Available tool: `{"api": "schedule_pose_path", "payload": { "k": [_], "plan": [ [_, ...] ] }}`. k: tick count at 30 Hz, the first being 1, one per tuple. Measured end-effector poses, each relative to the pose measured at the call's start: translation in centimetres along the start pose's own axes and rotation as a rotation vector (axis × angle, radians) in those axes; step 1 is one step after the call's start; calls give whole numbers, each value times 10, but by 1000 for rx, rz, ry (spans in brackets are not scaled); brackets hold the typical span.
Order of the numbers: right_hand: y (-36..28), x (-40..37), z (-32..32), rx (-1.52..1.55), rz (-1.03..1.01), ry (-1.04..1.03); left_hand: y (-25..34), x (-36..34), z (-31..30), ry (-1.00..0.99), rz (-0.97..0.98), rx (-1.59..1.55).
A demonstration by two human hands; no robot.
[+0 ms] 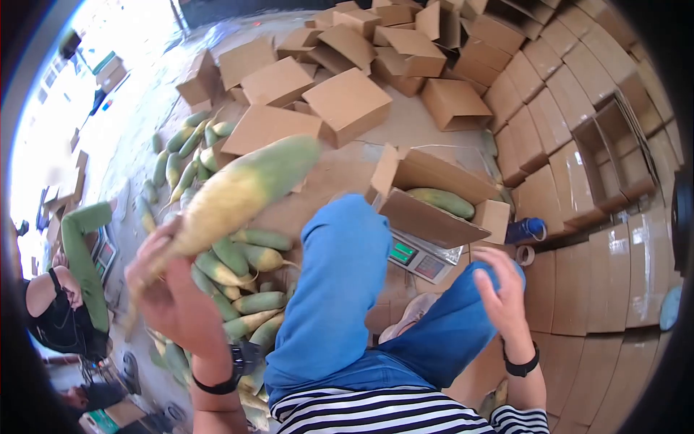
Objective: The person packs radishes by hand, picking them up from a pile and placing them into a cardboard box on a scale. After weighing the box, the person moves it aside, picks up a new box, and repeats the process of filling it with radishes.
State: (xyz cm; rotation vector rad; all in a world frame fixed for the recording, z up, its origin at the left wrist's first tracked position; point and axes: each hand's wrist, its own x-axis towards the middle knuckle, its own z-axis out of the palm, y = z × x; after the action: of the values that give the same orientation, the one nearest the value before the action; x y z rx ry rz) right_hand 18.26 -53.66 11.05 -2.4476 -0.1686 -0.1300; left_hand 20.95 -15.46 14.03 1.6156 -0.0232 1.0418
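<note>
A big green-and-pale radish (249, 192) is raised in my left hand (160, 271), whose fingers wrap round its narrow tapered end. Its thick green end points up and to the right. My right hand (500, 289) hovers by my right knee with fingers apart and nothing in it. Ahead of that hand stands an open cardboard box (434, 217) on a digital scale (423, 262) with a lit green display. Inside the box lies another green radish (442, 202). Many more radishes (253, 304) are piled on the floor below and beside my left arm.
Loose open cardboard boxes (347, 105) are heaped ahead. Stacked cartons (571, 289) form a wall on the right. A blue bottle (525, 230) and a roll of tape (525, 254) sit beside the scale. Another person (69, 304) is at the left, near a second scale (105, 253).
</note>
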Motion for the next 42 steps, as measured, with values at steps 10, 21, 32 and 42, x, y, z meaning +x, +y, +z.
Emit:
{"api": "schedule_pose_path", "payload": {
  "k": [10,21,32,42],
  "plan": [
    [-38,21,17,1458,599,-122,47,-110,131,-912,747,25],
    [91,132,-39,-299,-236,-353,-12,-53,102,-1132,522,643],
    [180,186,77,-353,-239,-712,-24,-50,106,-1124,495,576],
    [131,110,-37,-105,46,-492,-27,-57,106,-1088,526,518]
  ]
}}
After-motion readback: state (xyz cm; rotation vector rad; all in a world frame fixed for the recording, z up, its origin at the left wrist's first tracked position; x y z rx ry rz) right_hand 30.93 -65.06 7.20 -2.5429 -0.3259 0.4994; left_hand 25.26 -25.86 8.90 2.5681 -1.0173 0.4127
